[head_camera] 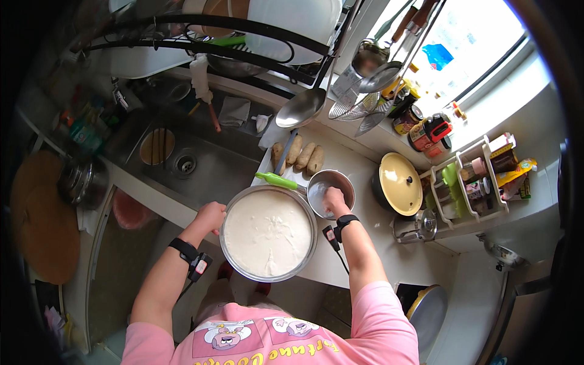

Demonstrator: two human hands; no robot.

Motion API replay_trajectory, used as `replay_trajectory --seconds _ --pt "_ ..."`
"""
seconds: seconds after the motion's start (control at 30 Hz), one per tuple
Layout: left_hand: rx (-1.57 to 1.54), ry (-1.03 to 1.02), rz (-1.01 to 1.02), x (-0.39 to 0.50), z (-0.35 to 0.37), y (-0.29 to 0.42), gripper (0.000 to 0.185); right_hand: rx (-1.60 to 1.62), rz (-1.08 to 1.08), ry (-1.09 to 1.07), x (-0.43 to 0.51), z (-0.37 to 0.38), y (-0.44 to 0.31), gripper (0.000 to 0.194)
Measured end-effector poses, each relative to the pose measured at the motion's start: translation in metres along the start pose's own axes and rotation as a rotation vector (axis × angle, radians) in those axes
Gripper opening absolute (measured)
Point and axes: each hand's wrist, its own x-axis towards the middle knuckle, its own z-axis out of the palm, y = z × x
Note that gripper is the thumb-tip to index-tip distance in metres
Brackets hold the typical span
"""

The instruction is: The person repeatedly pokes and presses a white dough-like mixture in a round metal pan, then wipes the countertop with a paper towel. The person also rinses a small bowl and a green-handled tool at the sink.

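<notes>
My left hand [211, 217] grips the left rim of a round clear-walled basin [255, 277]. Pale, soft dough or thick batter [269, 237] fills the basin, its surface wrinkled in the middle and smooth around. To the right, my right hand [335, 200] reaches down inside a small metal saucepan [348, 186]. Its fingertips are hidden, so I cannot tell whether they hold anything. The saucepan's green handle [276, 180] points left past the basin's far rim. Behind the saucepan lie several long brown tubers or rolls [305, 156]. Both wrists wear black straps with small devices.
A steel sink [214, 171] lies left of the counter. Above the tubers hangs a large metal ladle [301, 108]. On the right stand a pot with a yellow lid [397, 180], a glass jug [413, 228] and a white storage rack [479, 182]. Jars [426, 132] line the windowsill.
</notes>
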Motion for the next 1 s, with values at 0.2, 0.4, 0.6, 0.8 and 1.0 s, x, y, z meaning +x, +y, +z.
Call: replay_trajectory --seconds 0.2,0.4,0.6,0.8,1.0 --pt "-0.026 -0.019 0.008 0.005 0.001 -0.003 0.028 -0.045 -0.092 0.288 0.004 0.017 0.001 0.015" --pt "0.002 -0.017 0.01 0.008 0.002 -0.005 0.027 0.122 -0.14 0.266 -0.005 0.006 0.007 0.017" --pt "-0.045 0.038 0.058 0.008 0.006 -0.005 0.018 -0.097 -0.172 0.317 -0.012 0.007 0.012 0.015" --pt "0.041 0.019 0.073 0.007 0.004 -0.007 0.021 -0.217 -0.137 0.064 0.017 0.015 0.023 0.013" --pt "0.04 0.061 0.069 0.005 0.006 -0.006 0.02 -0.195 -0.193 0.466 0.007 0.022 0.014 0.014"
